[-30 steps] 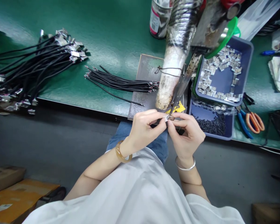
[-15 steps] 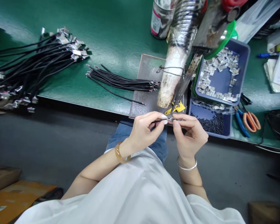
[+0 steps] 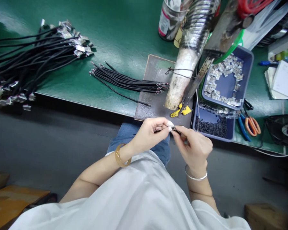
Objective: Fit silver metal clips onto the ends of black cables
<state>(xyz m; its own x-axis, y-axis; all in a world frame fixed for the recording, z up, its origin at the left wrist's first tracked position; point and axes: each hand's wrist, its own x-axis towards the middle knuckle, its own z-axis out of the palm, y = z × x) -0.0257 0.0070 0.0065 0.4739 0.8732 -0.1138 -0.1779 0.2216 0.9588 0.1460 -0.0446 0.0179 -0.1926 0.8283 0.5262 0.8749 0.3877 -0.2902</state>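
At the front edge of a glossy green workbench, just off the dark square work board (image 3: 153, 107), the left hand (image 3: 150, 134) and the right hand (image 3: 194, 145) meet fingertip to fingertip. The left hand has its thumb and fingers pinched on a thin black cable (image 3: 158, 131) close to its end, and the right hand's thumb and fingers close on a small dark piece at that same end; the fingers cover most of it, so its exact shape cannot be told. The cable end lies between the two hands, above the blue jeans (image 3: 127, 134) of the person's lap. On the board lies a small yellow plastic piece (image 3: 186, 110), near the rounded tip of a thick white-wrapped hose (image 3: 179, 80) with a ribbed, shiny upper part. A loose bundle of short black cables with bare wire ends (image 3: 127, 81) lies partly on the board and partly on the green bench surface (image 3: 117, 38). Well to the left is a large heap of black cables with silver metal connectors (image 3: 38, 60). To the right, a blue-grey plastic tray of small silver metal connectors (image 3: 249, 68) sits above a second blue-grey tray holding tiny black pieces (image 3: 231, 131). Beside them lie a blue-handled hand tool (image 3: 244, 129) and an orange-handled hand tool (image 3: 252, 125). A clear jar with a pink-edged label (image 3: 165, 24) stands behind, near the hose.
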